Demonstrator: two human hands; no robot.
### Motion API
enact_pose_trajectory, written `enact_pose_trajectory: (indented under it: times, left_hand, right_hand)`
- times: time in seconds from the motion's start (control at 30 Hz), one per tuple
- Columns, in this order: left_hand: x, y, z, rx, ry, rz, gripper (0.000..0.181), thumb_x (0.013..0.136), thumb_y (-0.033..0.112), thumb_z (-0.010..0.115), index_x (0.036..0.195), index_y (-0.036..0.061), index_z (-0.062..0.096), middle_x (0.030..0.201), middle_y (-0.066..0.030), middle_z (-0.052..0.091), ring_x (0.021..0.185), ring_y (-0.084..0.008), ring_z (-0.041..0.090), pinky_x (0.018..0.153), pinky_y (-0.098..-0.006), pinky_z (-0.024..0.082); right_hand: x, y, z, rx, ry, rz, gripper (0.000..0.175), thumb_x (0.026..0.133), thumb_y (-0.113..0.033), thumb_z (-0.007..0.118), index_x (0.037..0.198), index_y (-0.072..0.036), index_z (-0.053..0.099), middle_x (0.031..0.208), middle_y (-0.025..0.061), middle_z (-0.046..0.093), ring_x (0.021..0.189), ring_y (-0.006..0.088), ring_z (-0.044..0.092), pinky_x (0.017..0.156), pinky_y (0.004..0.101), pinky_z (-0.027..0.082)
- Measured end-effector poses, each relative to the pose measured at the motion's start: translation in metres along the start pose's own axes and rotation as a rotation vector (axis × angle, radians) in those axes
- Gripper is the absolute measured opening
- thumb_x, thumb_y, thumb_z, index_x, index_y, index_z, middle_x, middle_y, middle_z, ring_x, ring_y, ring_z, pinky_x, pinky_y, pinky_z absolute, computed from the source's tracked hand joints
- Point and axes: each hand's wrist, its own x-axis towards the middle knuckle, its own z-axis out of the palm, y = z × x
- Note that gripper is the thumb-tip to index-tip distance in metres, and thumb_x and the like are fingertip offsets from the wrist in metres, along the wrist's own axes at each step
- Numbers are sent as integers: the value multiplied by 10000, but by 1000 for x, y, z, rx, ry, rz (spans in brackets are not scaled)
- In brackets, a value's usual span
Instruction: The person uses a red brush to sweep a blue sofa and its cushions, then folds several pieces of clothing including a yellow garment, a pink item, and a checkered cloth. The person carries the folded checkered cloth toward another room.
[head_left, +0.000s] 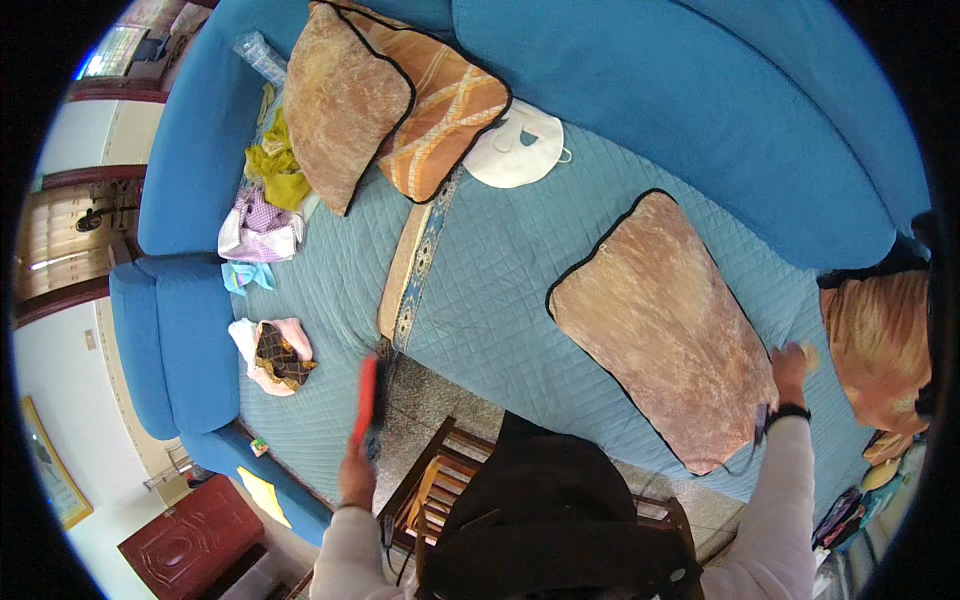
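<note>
My left hand (356, 476) grips a red brush (365, 401), with its dark bristles facing right. The brush is raised near the edge of the quilted blue sofa cover (480, 300). At the right, my right hand (789, 371) is by the edge of a brown mottled cushion (660, 322) with black piping. That hand is blurred, and whether its fingers hold the cushion edge cannot be made out. The cushion lies flat and slanted on the cover. A white face-shaped pad (517, 146) with eye holes lies farther back, partly under an orange patterned cushion (450, 112).
Another brown cushion (345, 105) leans at the back left. Yellow-green cloth (277, 165), a purple checked cloth (262, 225) and a pink cloth (292, 334) lie along the left. A wooden slatted chair (442, 480) stands close before me. More cushions (877, 337) sit at far right.
</note>
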Motion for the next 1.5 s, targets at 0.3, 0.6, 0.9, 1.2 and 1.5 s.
enact_pose_trajectory:
  times: [0.3,0.6,0.9,1.2,1.5]
  left_hand:
    - [28,121,-4,-180,192,564,397,909,224,439,1302,177,410,926,-221,603,829,-403,586,677,-484,469]
    - [-14,58,58,-291,-37,154,378,928,237,409,1305,201,406,1089,-210,577,973,-397,559,829,-445,450]
    - [-2,5,58,-380,209,64,396,913,252,457,1277,96,449,1130,-206,567,1023,-381,547,844,-407,441]
    - [-15,50,55,-448,174,74,423,902,215,479,1311,125,415,1121,-194,578,1002,-350,572,834,-381,453]
    - [-14,57,58,-588,200,73,414,909,188,467,1313,111,416,1185,-180,549,1038,-320,563,852,-353,445]
  right_hand:
    - [41,-152,-53,266,-393,-86,999,657,-324,769,1394,6,182,1417,217,271,1308,319,288,1053,372,295]
    - [-31,-153,-70,728,-344,-225,635,624,-254,787,1140,31,553,1033,175,626,957,277,589,854,345,442]
    - [-40,-168,-227,346,208,-533,505,615,-237,756,1010,37,601,913,232,629,848,362,613,747,374,483]
    - [67,-205,-242,324,147,-531,602,659,-443,707,960,69,610,894,266,620,851,383,605,743,398,464]
    - [73,-225,-178,-44,654,-545,329,772,-241,645,999,-4,617,975,183,607,930,350,563,801,405,450]
